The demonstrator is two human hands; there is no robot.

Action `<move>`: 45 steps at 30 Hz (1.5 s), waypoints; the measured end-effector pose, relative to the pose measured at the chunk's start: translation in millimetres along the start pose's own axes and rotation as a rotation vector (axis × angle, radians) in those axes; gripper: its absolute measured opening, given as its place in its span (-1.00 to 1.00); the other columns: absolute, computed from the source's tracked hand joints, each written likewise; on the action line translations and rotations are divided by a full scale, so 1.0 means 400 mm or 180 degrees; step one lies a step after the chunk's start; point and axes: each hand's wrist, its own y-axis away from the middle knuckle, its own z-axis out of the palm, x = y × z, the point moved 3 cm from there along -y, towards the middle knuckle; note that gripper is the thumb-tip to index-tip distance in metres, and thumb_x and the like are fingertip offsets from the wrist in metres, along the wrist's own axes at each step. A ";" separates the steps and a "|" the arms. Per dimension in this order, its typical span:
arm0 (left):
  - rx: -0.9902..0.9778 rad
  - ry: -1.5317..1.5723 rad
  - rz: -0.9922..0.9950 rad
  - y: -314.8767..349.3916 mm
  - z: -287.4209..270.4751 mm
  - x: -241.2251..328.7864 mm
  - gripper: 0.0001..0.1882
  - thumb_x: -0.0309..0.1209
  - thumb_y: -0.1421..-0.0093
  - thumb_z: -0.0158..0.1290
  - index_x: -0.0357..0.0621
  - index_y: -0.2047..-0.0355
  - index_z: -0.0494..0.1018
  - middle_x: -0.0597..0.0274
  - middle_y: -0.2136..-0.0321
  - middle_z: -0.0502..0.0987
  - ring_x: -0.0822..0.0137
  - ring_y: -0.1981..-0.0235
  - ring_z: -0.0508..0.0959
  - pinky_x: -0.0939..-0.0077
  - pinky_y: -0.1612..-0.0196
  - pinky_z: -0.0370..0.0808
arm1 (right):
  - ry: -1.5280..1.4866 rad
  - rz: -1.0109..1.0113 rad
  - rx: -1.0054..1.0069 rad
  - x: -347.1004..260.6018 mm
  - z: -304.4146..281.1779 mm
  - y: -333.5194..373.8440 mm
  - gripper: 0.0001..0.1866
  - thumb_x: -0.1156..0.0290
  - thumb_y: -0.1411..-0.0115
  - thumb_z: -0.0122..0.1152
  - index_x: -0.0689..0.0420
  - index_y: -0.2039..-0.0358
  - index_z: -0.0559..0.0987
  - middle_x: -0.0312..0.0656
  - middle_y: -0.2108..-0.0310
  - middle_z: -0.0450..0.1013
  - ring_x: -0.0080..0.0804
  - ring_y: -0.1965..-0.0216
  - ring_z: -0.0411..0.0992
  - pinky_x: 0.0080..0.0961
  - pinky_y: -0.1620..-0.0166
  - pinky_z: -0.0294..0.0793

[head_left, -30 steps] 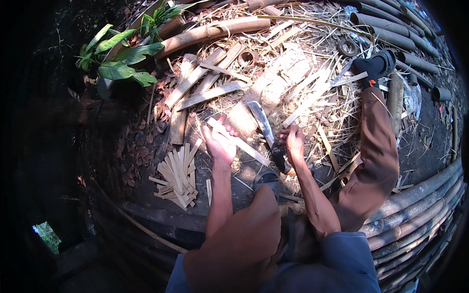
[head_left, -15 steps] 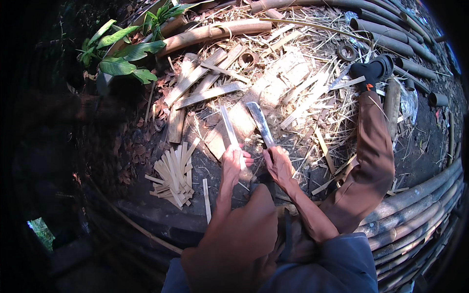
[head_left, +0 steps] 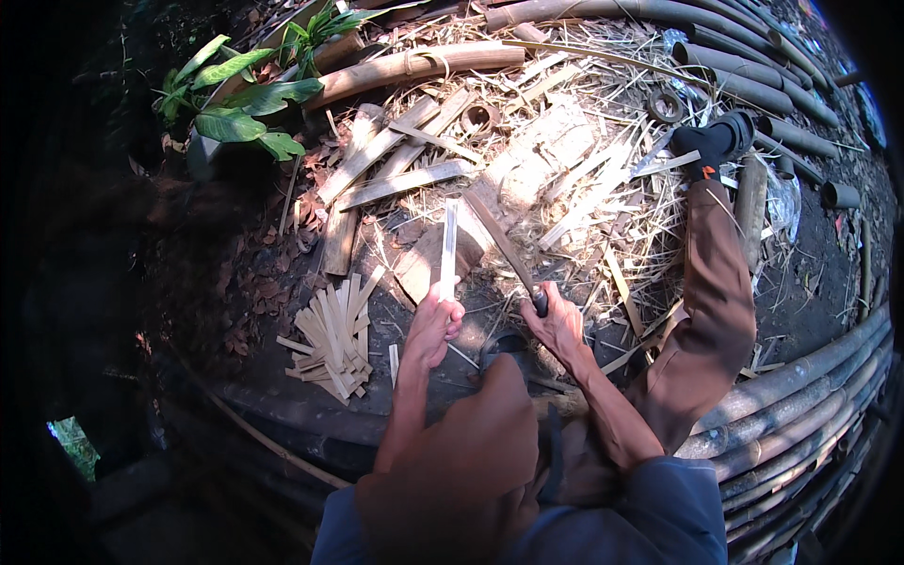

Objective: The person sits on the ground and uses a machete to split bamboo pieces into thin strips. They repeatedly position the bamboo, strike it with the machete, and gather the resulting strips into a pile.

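A pale bamboo strip (head_left: 449, 247) stands up out of my left hand (head_left: 434, 325), whose fingers are closed round its lower end. My right hand (head_left: 557, 322) grips the dark handle of a machete (head_left: 502, 237). Its blade points up and to the left, the tip close to the strip's upper end but apart from it. Beneath and beyond both tools lies a chopping log (head_left: 421, 266), sunlit at its far part. To the left of my left hand, a fanned pile of cut bamboo strips (head_left: 331, 341) rests on the ground.
Split bamboo pieces (head_left: 405, 184) lie beyond my left hand, near a leafy plant (head_left: 231, 113). Shavings (head_left: 612, 188) litter the ground ahead. My outstretched leg (head_left: 711, 273) is at the right. Bamboo poles (head_left: 791, 395) are stacked at lower right, with more poles (head_left: 744, 71) at far right.
The strip in my left hand has turned more upright. The machete has rotated, its blade now showing a narrow brown edge, and my right hand has shifted slightly right.
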 end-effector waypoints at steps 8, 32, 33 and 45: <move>-0.0088 0.0428 -0.0023 0.108 0.107 0.080 -0.81 -0.48 -0.36 -0.17 -0.17 0.03 0.23 0.45 0.60 0.21 0.69 0.70 0.13 0.79 0.67 0.08 | 0.0695 -0.1407 -0.0407 -0.096 -0.037 -0.054 -0.63 0.18 0.03 0.35 0.11 0.35 0.42 -0.05 0.59 0.47 0.01 0.50 0.49 -0.15 0.45 0.42; 0.0267 -0.4403 0.3452 -0.223 0.315 -0.005 -0.54 -0.42 -0.07 0.18 -0.32 0.07 0.30 -0.08 0.23 0.34 -0.03 0.20 0.39 0.16 0.18 0.37 | -0.0645 0.0922 0.0745 0.100 -0.240 -0.019 -0.64 0.16 -0.05 0.10 0.28 0.47 0.46 -0.11 0.62 0.38 -0.37 0.54 0.35 -0.36 0.40 0.34; 0.0150 -0.4206 0.3520 -0.256 0.352 -0.003 -0.57 -0.40 -0.06 0.18 -0.33 0.11 0.33 -0.08 0.25 0.36 0.01 0.20 0.40 0.23 0.18 0.37 | -0.0668 0.1004 0.0685 0.105 -0.237 -0.010 -0.62 0.15 -0.05 0.10 0.29 0.44 0.48 -0.11 0.62 0.39 -0.36 0.54 0.37 -0.35 0.40 0.35; -0.0574 -0.3242 0.1128 -0.112 0.282 -0.009 -0.73 -0.34 -0.36 -0.27 -0.26 0.23 0.36 0.16 0.55 0.50 0.39 0.54 0.50 0.39 0.47 0.42 | -0.3267 0.0978 0.1451 0.087 -0.217 -0.144 -0.49 0.05 -0.14 0.31 0.32 0.23 0.53 -0.13 0.40 0.55 -0.40 0.43 0.54 -0.50 0.40 0.57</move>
